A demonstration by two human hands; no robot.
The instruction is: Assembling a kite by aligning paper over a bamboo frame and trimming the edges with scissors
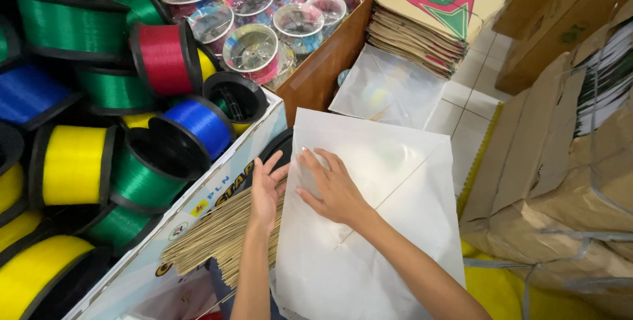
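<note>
A cramped shop floor of pale tiles (pixel 471 89), crowded with stock, seen from above. At the centre lies a stack of large white translucent paper sheets (pixel 382 228), the top sheet crossed by thin sticks like a kite frame. This stack is the landmark for everything else.

The right hand (pixel 333 188) rests flat on the upper left part of the top sheet, fingers (pixel 315 162) spread open and pressing down, gripping nothing. The left hand (pixel 265 191) sits at the stack's left edge, fingers loosely open, touching the paper's border, just above a fanned bundle of thin tan bamboo sticks (pixel 221 237) that pokes out from under that edge.

Left of the stack is a white cardboard box (pixel 198 214) packed with large plastic spools of yellow, green, blue and red line (pixel 165 59). Beyond the stack lies another white sheet (pixel 386 89), and past that a pile of brown paper kites printed with a red and green star (pixel 428 17). Right of the stack stand strapped brown cardboard bundles (pixel 560 181).

To handle the sheet well, it seems wise to keep the flat hand pressing lightly so the thin paper stays put, and lift only the edge gently, avoiding creases or tears.
</note>
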